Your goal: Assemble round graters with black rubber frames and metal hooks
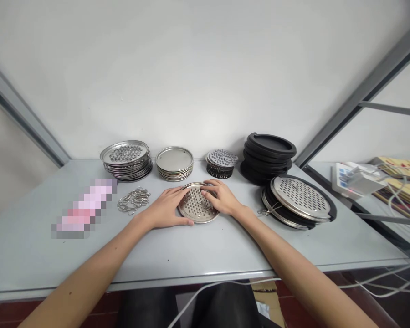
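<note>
A round metal grater plate (200, 214) with raised holes and a rolled rim lies on the grey table in front of me. My left hand (169, 207) holds its left rim, thumb at the near side and fingers along the far side. From the right, my right hand (222, 197) grips the plate, its curved fingers reaching over the rim onto the holes. Whether something small lies under those fingers, I cannot tell. Left of my left hand is a loose pile of bent wire clips (134, 200). Behind the plate stands a stack of plain round metal lids (175, 159).
Along the wall are stacked larger grater plates (125, 152), small grater discs (222, 158) and black rings (269, 146). A black-rimmed grater assembly (302, 198) lies at the right. A blurred pink item (85, 207) is at the left. A white cable (205, 289) crosses the front edge.
</note>
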Tool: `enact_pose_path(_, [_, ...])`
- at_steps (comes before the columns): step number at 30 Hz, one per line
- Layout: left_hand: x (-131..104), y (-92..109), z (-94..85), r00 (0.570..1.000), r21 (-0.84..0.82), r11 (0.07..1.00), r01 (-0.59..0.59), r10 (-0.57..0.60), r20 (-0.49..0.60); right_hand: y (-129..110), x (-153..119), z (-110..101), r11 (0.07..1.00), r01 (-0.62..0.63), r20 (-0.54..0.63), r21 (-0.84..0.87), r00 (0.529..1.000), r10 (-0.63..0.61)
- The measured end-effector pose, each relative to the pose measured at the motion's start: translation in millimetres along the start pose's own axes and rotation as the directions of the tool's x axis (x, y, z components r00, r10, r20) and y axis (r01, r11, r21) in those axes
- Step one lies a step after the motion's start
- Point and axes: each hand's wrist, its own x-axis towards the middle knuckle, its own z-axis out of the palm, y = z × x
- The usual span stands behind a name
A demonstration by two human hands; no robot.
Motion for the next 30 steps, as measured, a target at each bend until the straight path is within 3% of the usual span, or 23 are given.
enact_pose_path(16, [-6,-1,-5.1,0.999,0.000,0.999,-0.040,0.040,0.027,1,-2,-3,0.996,-0.032,-0.060,0.079,0.998,0.037])
enact_pose_path(19, [-6,3,-11.8,0.997,0.012,0.999,-0.052,0.053,-0.063,1,-2,-4,0.994,-0.063,-0.081,0.087,0.994,0.070])
enact_pose_path(21, [-6,1,-19.5,0.973,0.037,0.999,-0.020,0.028,-0.229,1,-2,-4,0.994,-0.066,-0.084,0.088,0.994,0.073])
enact_pose_path(23, [-6,-6,-29.7,0.885,0.069,0.997,0.045,-0.008,-0.466,2,-2,-4,0.995,-0.051,-0.076,0.090,0.995,0.058])
enact_pose_path(25, [-8,-20,-41.3,0.719,0.107,0.981,0.162,-0.043,-0.693,2,-3,-3,0.995,-0.035,-0.068,0.093,0.997,0.042])
enact_pose_path(27, [-12,-39,-53.0,0.572,0.124,0.946,0.298,-0.073,-0.817,2,-3,-3,0.995,-0.029,-0.064,0.094,0.997,0.035])
enact_pose_path(30, [-22,-67,-66.4,0.447,0.102,0.893,0.438,-0.117,-0.887,1,-3,-3,0.995,-0.030,-0.060,0.096,0.998,0.036])
